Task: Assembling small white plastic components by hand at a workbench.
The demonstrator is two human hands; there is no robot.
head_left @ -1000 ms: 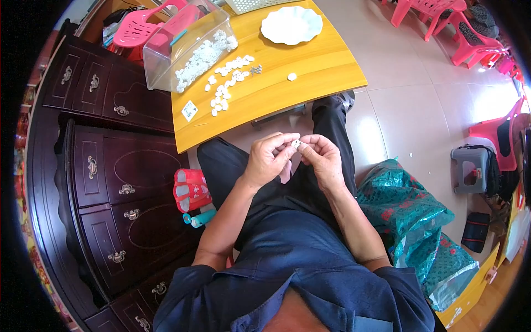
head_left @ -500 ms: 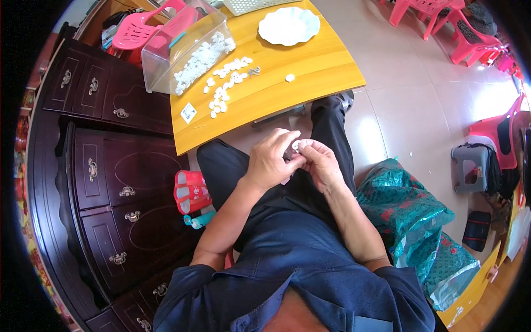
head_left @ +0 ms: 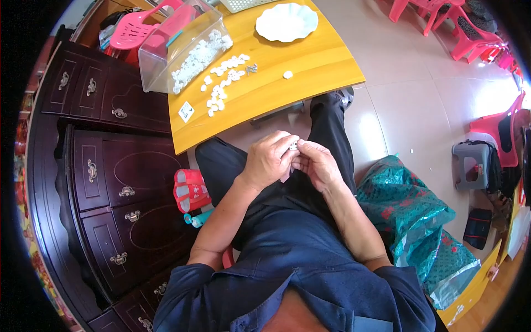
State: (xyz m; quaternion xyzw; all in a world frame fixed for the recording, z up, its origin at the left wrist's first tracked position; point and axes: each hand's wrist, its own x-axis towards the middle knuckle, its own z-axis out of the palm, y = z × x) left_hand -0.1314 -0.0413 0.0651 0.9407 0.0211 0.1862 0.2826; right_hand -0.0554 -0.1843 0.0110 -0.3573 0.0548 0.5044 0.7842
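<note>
White plastic, a tiny piece [head_left: 293, 146], sits pinched between both hands over the lap of a seated person in dark blue. Left hand [head_left: 269, 160] curls around it from one side; right hand [head_left: 316, 163] presses its fingertips in from the other, the two hands touching. On the yellow table [head_left: 310, 72] ahead, more white pieces [head_left: 221, 88] lie scattered beside a clear tub [head_left: 182, 47] and a white plate [head_left: 286, 22]. The work appears to be fitting small parts together; seating them likely calls for a firm, steady squeeze.

Left hand [head_left: 269, 160] and right hand [head_left: 316, 164] fingertip-to-fingertip
</note>
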